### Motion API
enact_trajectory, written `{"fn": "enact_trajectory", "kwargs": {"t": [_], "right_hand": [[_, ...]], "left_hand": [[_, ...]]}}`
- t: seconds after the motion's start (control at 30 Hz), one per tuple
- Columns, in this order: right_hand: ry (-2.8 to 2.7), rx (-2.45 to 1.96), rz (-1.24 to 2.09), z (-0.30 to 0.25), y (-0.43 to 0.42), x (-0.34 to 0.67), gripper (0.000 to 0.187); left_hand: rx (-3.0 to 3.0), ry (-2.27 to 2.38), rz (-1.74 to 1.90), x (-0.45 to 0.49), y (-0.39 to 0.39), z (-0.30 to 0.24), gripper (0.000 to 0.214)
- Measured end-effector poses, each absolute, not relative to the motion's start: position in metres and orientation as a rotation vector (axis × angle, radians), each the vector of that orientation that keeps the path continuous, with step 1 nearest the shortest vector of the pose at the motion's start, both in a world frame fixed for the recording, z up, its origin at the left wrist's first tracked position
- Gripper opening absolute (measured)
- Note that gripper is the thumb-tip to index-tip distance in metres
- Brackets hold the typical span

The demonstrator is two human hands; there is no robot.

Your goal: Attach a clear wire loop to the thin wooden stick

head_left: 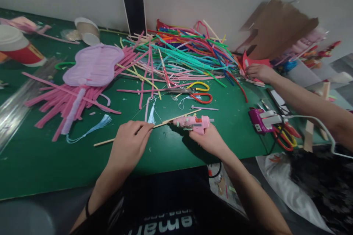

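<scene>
My left hand (132, 141) pinches a thin wooden stick (104, 142), which slants up to the right over the green table. In my right hand (208, 138) is a pink hot glue gun (193, 123), its nozzle pointing left and close to the stick; I cannot tell whether they touch. Just beyond lie a light blue tassel (152, 113) and scissors (197, 91) with yellow and red handles. Left of my hands, a lilac butterfly-shaped fan (93, 65) with a fuzzy handle rests on pink pipe cleaners (52, 108). Another blue tassel (96, 125) hangs off its handle end.
A heap of coloured pipe cleaners (190, 53) spreads along the wall, beside an upright phone (135, 14). Paper cups (23, 49) stand at left. A co-worker's hand (259, 72) touches red material at right. A purple power block (257, 120) with cables sits near the right edge.
</scene>
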State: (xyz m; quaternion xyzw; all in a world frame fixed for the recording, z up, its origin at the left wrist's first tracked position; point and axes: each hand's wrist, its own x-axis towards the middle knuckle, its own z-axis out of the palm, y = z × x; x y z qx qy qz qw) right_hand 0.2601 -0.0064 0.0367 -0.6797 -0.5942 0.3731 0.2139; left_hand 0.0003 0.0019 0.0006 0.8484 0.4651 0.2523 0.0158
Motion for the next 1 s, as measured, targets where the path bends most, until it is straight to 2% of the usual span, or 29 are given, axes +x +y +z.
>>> {"fn": "enact_trajectory", "kwargs": {"t": [0.6, 0.8, 1.0], "right_hand": [[-1.622, -1.865, 1.011, 0.0355, -0.0049, 0.2579, 0.018], [-1.68, -1.828, 1.05, 0.0333, -0.0054, 0.2581, 0.012], [-1.616, -1.873, 1.028, 0.0348, -0.0052, 0.257, 0.017]], "left_hand": [[2.671, 1.44, 0.814, 0.0002, 0.0019, -0.0001, 0.023], [2.666, 1.445, 0.799, -0.0001, 0.0017, -0.0011, 0.024], [2.659, 1.457, 0.789, 0.0012, 0.0017, 0.0006, 0.025]]}}
